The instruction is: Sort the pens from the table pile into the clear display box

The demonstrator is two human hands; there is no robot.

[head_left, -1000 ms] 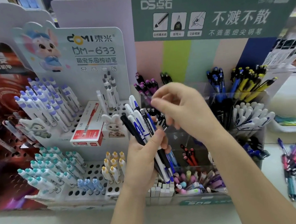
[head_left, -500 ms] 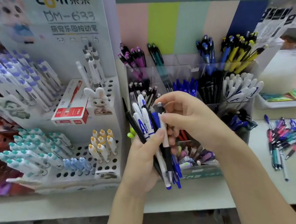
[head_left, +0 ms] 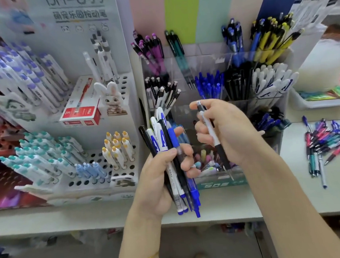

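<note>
My left hand [head_left: 159, 177] grips a bundle of pens [head_left: 166, 141], white, black and blue, held upright in front of the display. My right hand [head_left: 225, 131] holds a single white pen with a black grip [head_left: 209, 129], tip pointing down, just right of the bundle. Behind both hands stands the clear display box [head_left: 200, 63], its compartments filled with purple, black, blue, white and yellow pens. A loose pile of pens [head_left: 336, 142] lies on the table at the right.
A white perforated pen stand [head_left: 98, 173] with rows of capped pens, a red box [head_left: 80, 114] and a rabbit figure [head_left: 113, 99] fills the left. A white tray [head_left: 326, 101] with coloured packets sits at the far right. The table's front edge [head_left: 70, 219] runs below my hands.
My right hand has drawn one white pen out of the bundle and moved it to the right, apart from my left hand. The camera view has tilted lower and closer.
</note>
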